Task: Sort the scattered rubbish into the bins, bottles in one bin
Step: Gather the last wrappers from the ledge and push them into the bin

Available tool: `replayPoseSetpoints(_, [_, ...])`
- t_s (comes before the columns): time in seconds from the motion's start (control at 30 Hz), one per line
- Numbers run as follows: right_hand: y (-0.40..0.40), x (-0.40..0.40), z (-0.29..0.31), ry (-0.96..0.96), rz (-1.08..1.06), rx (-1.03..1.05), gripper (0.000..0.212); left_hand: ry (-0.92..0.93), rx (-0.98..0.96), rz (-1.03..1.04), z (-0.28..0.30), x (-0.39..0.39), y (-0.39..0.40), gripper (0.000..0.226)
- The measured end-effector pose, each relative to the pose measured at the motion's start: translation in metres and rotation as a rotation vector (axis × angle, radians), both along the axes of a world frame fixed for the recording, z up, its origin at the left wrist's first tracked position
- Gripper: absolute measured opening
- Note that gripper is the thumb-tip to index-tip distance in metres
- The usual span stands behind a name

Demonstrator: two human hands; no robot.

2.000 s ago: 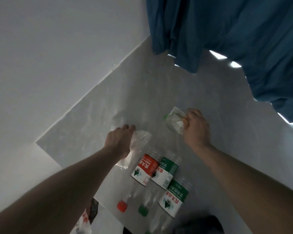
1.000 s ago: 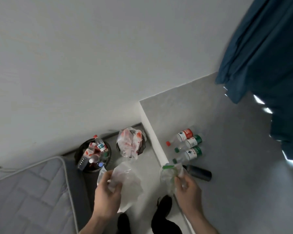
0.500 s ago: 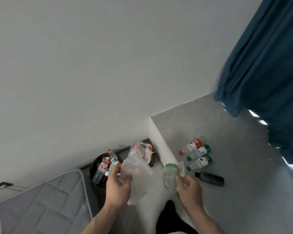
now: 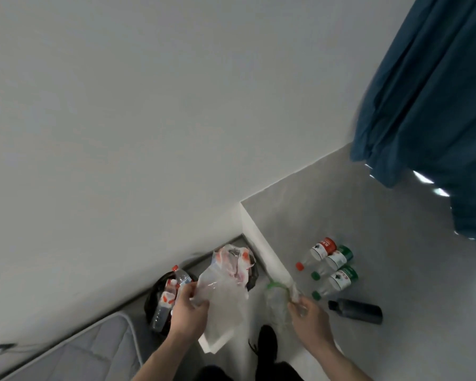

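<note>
Both hands now sit lower and nearer the bins than half a second ago, so a drop looks close. Beyond the left hand, which grips a clear plastic bag, stand the bottle bin and the bag bin. Beside the right hand, pinching a crumpled green-rimmed wrapper, four bottles lie uncollected on the ledge.

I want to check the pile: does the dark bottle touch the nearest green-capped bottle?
Apart. The head view shows bare grey ledge between the dark bottle and the nearest green-capped bottle.
</note>
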State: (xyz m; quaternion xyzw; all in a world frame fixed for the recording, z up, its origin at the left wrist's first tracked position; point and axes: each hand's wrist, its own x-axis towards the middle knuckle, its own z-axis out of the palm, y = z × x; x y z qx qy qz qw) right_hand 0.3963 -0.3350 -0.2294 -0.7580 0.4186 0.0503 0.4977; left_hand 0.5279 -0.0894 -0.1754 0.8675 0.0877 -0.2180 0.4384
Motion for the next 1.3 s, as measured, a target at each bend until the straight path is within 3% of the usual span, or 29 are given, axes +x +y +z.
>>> replayPoseSetpoints(0.13, [-0.007,0.033,-0.006,0.065,0.063,-0.021,0.005,0.110,0.003,0.083,-0.010,0.033,0.004,0.034])
replayPoseSetpoints(0.37, [0.013,0.089,-0.031,0.172,0.039,0.001,0.016,0.242,0.023,0.066,-0.044,0.101,-0.002,0.033])
replayPoseSetpoints(0.6, [0.048,0.136,-0.051,0.273,-0.061,0.016,0.014,0.308,0.074,-0.103,-0.105,0.170,0.000,0.013])
replayPoseSetpoints(0.8, [0.060,0.164,-0.093,0.310,-0.172,0.048,0.024,0.382,0.139,-0.179,-0.163,0.207,0.006,0.030])
replayPoseSetpoints(1.0, [0.051,0.192,-0.185,0.350,-0.140,0.031,0.034,0.377,0.178,-0.200,-0.260,0.237,-0.021,0.027])
replayPoseSetpoints(1.2, [0.038,0.239,-0.306,0.271,-0.017,-0.058,0.023,0.355,0.236,-0.376,-0.379,0.251,-0.059,0.042])
replayPoseSetpoints(1.3, [0.040,0.257,-0.377,0.253,0.080,-0.102,0.040,0.333,0.256,-0.448,-0.435,0.259,-0.070,0.046])
